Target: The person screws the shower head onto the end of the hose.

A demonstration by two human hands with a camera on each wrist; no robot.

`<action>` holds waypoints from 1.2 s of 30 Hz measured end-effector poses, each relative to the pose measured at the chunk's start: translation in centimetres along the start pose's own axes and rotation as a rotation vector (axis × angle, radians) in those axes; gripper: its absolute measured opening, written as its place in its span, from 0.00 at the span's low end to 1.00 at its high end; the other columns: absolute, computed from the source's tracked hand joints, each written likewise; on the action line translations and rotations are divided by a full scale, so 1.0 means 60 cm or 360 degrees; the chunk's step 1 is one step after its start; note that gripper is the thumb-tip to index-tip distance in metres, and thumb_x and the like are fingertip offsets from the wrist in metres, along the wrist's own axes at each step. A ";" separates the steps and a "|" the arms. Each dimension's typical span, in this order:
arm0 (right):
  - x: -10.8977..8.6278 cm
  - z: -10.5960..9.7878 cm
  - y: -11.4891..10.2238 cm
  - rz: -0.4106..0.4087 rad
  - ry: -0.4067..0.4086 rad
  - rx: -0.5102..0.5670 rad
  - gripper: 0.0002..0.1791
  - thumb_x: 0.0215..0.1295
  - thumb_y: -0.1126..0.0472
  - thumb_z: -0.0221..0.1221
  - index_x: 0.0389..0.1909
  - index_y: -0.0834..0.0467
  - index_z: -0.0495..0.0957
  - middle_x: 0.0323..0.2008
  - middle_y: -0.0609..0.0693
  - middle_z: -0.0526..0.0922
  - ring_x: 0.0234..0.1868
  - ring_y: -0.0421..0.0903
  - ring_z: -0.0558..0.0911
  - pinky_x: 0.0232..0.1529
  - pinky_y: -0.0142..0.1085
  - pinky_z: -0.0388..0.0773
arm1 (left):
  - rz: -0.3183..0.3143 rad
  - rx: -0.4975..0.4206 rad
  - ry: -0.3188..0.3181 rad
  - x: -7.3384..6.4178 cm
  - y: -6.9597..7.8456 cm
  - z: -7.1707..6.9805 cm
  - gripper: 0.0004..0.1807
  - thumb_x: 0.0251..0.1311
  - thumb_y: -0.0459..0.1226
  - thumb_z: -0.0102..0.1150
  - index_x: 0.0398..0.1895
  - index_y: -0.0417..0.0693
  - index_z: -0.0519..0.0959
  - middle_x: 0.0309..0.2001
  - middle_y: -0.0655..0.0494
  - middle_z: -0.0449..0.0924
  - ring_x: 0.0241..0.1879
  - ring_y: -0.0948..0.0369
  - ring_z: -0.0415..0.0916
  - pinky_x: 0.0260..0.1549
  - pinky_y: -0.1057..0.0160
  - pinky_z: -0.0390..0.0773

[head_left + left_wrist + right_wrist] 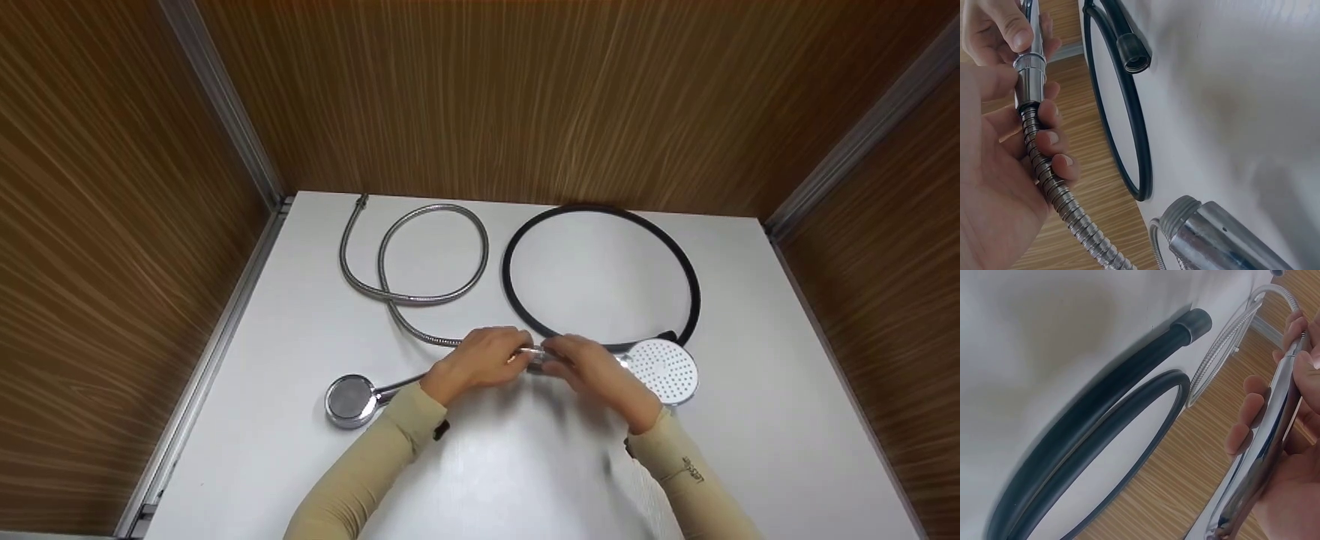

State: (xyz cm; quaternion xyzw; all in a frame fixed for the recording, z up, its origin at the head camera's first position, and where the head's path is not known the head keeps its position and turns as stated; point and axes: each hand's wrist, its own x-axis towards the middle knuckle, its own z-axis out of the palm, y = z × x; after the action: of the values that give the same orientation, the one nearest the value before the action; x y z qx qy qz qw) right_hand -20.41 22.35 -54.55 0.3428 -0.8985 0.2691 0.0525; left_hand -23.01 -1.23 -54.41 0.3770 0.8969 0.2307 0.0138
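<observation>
My right hand (pixel 600 371) grips the chrome handle (pixel 1272 439) of a shower head with a round white face (pixel 664 371). Opposite it, my left hand (pixel 484 356) holds the end of a silver metal shower hose (pixel 1075 219), with fingers curled around the hose and its chrome connector (pixel 1031 84). In the left wrist view the connector meets the handle's end, with no gap showing. How far the threads are engaged cannot be seen. The hose loops away over the white table toward the back left.
A second, smaller shower head (pixel 351 397) lies left of my left forearm, its threaded handle end (pixel 1179 216) bare. A black hose (pixel 696 292) forms a big loop at the back right. Wood-grain panels (pixel 480 97) border the white table (pixel 285 315) at the back and sides.
</observation>
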 end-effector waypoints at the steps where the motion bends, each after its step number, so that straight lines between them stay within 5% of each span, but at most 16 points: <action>1: 0.000 0.000 0.000 0.0002 0.0001 0.0002 0.12 0.68 0.62 0.69 0.49 0.60 0.83 0.38 0.52 0.88 0.38 0.48 0.85 0.43 0.44 0.85 | 0.0004 0.0001 -0.0002 0.000 0.000 0.000 0.13 0.75 0.46 0.50 0.44 0.52 0.81 0.35 0.58 0.83 0.33 0.61 0.75 0.36 0.60 0.77; 11: 0.000 0.002 0.000 -0.0031 0.0034 0.0030 0.11 0.68 0.62 0.69 0.47 0.59 0.84 0.36 0.51 0.88 0.36 0.47 0.84 0.40 0.42 0.84 | -0.0039 0.0003 0.0009 0.001 0.002 0.003 0.16 0.78 0.47 0.46 0.51 0.50 0.81 0.39 0.55 0.86 0.38 0.57 0.82 0.40 0.56 0.81; 19: 0.000 -0.001 -0.002 -0.0007 0.0001 0.0017 0.12 0.69 0.62 0.68 0.49 0.61 0.83 0.38 0.52 0.87 0.37 0.48 0.85 0.42 0.43 0.84 | -0.0029 0.0016 0.0032 -0.001 0.002 0.004 0.14 0.77 0.45 0.47 0.42 0.50 0.82 0.34 0.57 0.81 0.33 0.61 0.75 0.36 0.59 0.78; 27: 0.000 -0.002 -0.003 -0.0050 0.0013 -0.0020 0.11 0.69 0.63 0.68 0.49 0.62 0.83 0.35 0.52 0.86 0.34 0.47 0.83 0.38 0.42 0.83 | -0.0019 0.0026 0.0024 -0.004 0.001 0.000 0.11 0.74 0.45 0.49 0.45 0.52 0.80 0.35 0.57 0.82 0.32 0.61 0.75 0.34 0.60 0.76; 36: -0.001 -0.002 -0.004 -0.0029 0.0003 -0.0010 0.12 0.70 0.62 0.67 0.50 0.62 0.83 0.36 0.53 0.87 0.36 0.48 0.84 0.40 0.42 0.84 | -0.0018 0.0024 0.0052 -0.001 0.003 0.002 0.16 0.79 0.44 0.45 0.48 0.49 0.83 0.39 0.55 0.85 0.39 0.57 0.82 0.41 0.56 0.82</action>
State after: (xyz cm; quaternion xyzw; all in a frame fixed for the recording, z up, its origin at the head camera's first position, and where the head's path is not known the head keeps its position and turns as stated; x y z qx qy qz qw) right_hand -20.24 22.30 -54.37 0.3506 -0.8961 0.2660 0.0570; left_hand -22.81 -1.14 -54.47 0.3682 0.9008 0.2300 -0.0024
